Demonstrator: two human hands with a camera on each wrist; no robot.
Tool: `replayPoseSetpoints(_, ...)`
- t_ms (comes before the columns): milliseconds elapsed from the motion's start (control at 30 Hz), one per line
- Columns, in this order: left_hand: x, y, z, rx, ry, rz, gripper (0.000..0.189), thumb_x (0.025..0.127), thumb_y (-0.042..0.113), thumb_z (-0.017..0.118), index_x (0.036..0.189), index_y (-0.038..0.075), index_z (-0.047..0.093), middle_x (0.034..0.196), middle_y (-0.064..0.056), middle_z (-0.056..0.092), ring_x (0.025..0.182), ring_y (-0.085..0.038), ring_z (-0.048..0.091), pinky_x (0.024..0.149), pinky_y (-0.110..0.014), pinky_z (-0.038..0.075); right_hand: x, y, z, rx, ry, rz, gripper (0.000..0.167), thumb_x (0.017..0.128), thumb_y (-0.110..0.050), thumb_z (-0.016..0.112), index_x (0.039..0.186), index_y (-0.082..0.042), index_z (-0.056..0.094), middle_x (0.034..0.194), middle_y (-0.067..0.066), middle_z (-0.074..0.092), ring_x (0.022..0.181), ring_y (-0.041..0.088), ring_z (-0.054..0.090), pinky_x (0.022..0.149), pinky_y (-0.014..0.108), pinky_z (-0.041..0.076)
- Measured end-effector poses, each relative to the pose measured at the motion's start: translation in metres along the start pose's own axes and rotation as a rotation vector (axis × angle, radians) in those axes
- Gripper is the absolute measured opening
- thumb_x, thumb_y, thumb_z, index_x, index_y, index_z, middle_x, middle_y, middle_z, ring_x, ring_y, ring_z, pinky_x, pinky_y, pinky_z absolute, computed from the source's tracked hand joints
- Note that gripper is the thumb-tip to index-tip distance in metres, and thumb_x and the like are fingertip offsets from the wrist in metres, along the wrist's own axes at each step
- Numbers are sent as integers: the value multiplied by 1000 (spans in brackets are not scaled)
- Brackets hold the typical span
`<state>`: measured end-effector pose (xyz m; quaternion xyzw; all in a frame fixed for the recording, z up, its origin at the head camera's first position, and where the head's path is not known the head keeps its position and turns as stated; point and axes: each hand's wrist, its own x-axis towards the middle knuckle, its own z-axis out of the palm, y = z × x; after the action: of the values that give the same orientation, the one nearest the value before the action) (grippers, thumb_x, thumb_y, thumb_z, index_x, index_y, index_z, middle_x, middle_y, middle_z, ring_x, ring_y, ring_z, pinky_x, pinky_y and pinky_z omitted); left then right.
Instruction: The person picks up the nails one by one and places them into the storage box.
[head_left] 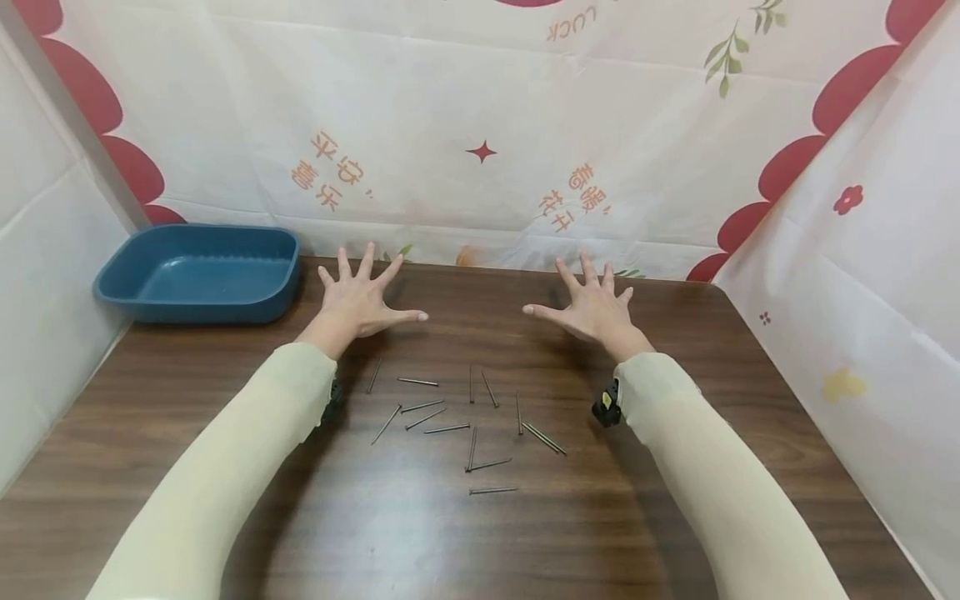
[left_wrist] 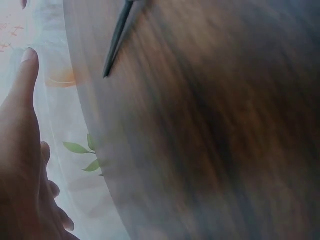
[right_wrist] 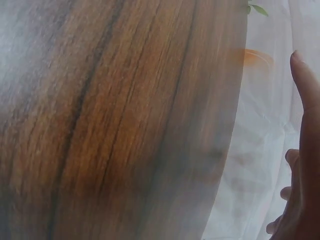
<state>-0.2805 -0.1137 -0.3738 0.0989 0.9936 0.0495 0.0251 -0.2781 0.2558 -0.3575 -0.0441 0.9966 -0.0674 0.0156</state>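
Observation:
Several loose metal nails [head_left: 447, 429] lie scattered over the middle of the wooden table, pointing various ways; two lie side by side at the right of the group. Beyond them, my left hand [head_left: 356, 302] is stretched forward with its fingers spread, beside the blue bin. My right hand [head_left: 592, 308] is likewise spread, farther right and toward the back edge. Neither hand holds anything. In the left wrist view, one nail [left_wrist: 117, 40] shows at the top, apart from the left hand [left_wrist: 20, 150]. Only tabletop and backdrop appear beside the right hand [right_wrist: 307, 145] in its wrist view.
A blue plastic bin [head_left: 187, 312] stands at the back left corner of the table [head_left: 600, 533]. A printed white cloth [head_left: 450, 100] hangs behind the back edge, and white side walls [head_left: 885, 333] close in left and right.

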Motion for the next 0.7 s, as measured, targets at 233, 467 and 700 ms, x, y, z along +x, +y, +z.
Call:
replayPoseSetpoints(233,-5,-2,0,30,9,5,109,77,94,39,163,37,4,171,-16,-6,152,-57,-5,113,-81,8,-6,-6,-5,-19,-10,-19,112,74,-96,40,163,-37,7,172,14,-2,153,56,-7,106,87,4)
replayPoseSetpoints(467,-24,-11,-9,26,43,53,111,76,92,45,163,35,6,171,-16,0,153,-56,-4,115,-79,2,-9,-25,-12,-26,-72,-82,113,73,-95,46,163,-34,13,172,12,6,154,53,1,109,84,9)
replayPoseSetpoints(700,-53,-31,-21,-41,122,74,97,90,78,46,164,27,8,171,-17,4,156,-48,-1,119,-74,3,-8,-51,-15,111,-91,-196,104,80,-84,54,161,-25,26,168,12,24,154,42,22,117,71,23)
